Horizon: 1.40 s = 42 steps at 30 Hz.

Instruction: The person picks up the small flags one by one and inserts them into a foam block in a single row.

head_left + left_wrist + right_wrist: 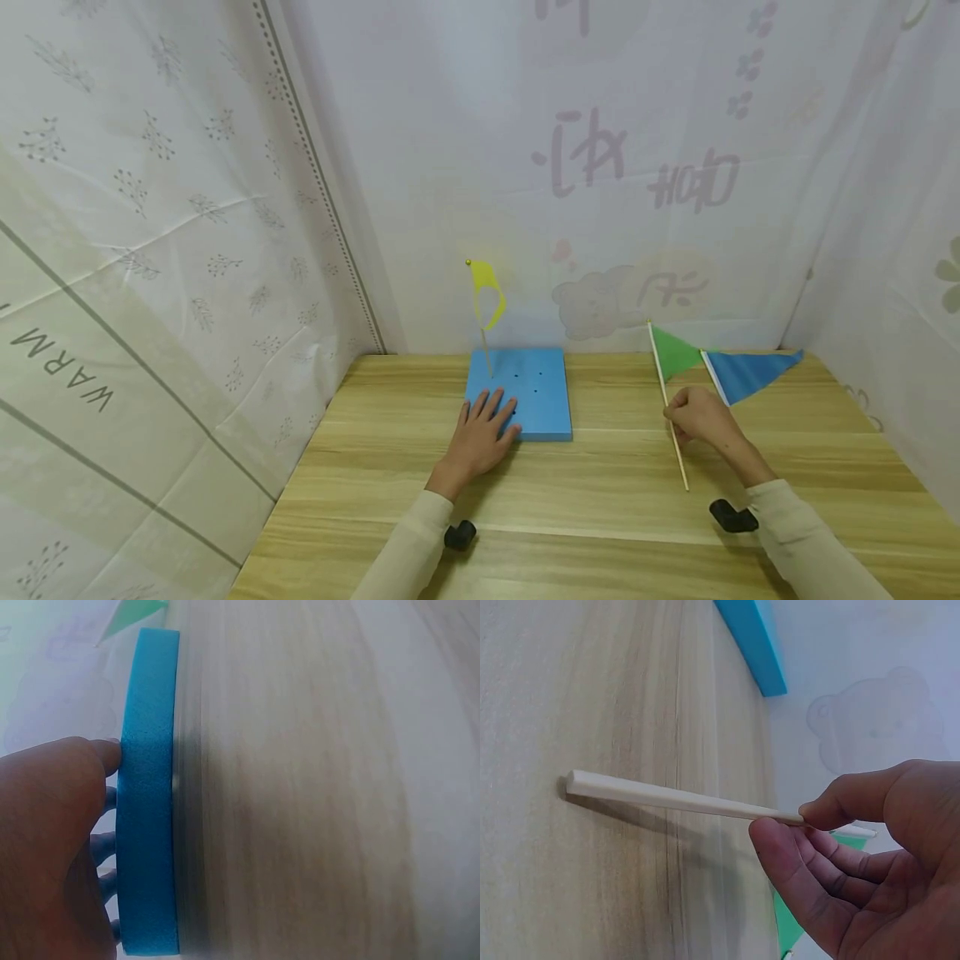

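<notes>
A blue foam block (525, 392) with small holes lies on the wooden table (600, 500). A yellow flag (487, 296) on a thin stick stands upright in it. My left hand (486, 429) rests flat on the block's near left corner, fingers straight; in the left wrist view the fingers (105, 757) lie over the foam block's edge (150, 795). My right hand (697, 414) pinches the wooden stick (675, 433) of a green flag (672, 352), tilted, its lower end near the table. In the right wrist view the thumb and fingers (832, 817) grip the stick (675, 799).
A blue flag (750, 372) lies on the table at the back right, behind my right hand. White printed cloth walls (187, 250) close in the table on the left, back and right. A light sleeve (810, 542) covers each forearm.
</notes>
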### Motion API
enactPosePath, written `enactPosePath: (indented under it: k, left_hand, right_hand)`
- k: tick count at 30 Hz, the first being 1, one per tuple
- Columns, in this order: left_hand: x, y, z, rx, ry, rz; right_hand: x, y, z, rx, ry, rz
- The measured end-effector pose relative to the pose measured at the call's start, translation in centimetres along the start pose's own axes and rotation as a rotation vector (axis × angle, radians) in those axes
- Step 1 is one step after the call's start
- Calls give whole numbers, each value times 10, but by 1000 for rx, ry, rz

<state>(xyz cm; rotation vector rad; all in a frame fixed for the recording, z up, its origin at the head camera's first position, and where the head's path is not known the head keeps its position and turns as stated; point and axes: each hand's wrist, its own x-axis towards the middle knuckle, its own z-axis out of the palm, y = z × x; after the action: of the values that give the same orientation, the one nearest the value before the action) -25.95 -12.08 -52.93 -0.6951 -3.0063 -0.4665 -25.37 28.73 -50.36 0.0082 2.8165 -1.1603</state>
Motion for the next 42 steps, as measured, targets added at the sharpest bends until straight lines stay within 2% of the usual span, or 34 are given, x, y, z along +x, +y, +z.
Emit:
enactPosePath:
  k: [19,26,42]
  left_hand:
    - [0,-1,2,-7,9,6]
    - [0,-2,2,-5,10,7]
    - [1,-2,2,-3,3,-1]
  right_hand:
    - [-2,-16,-4,60,64,-27]
    - [-1,-22,-5,100,59,-40]
    - [7,-35,-4,136,113,-74]
